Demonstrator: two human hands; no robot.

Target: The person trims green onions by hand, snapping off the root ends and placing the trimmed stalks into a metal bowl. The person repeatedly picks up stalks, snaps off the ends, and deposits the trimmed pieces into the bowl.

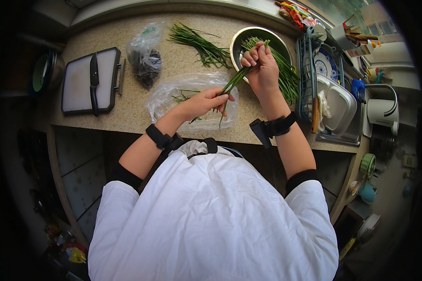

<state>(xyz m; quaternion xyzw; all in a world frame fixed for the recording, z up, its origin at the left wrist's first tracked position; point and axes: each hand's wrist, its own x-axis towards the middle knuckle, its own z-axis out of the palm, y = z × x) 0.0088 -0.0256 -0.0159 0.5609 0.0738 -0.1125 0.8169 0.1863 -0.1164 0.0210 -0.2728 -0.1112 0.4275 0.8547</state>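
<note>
A small bunch of green chives (240, 75) runs slantwise between my hands. My right hand (262, 65) is closed round its upper end, in front of a round metal bowl (233, 52). My left hand (211, 102) has its fingers and thumb on the leaf tips, above a clear plastic bag (158, 102) lying flat with loose green scraps (183, 96) on it. More chives (285, 73) rest in the bowl and hang over its right side. Another pile of chives (200, 44) lies on the counter, left of the bowl.
On the speckled counter (133, 116), a knife (94, 80) lies across a white cutting board (77, 80). Beside it stands a plastic bag with dark contents (146, 63). A dish rack (304, 70) with plates, a white tray (341, 109) and a wooden-handled tool (315, 114) are at the right.
</note>
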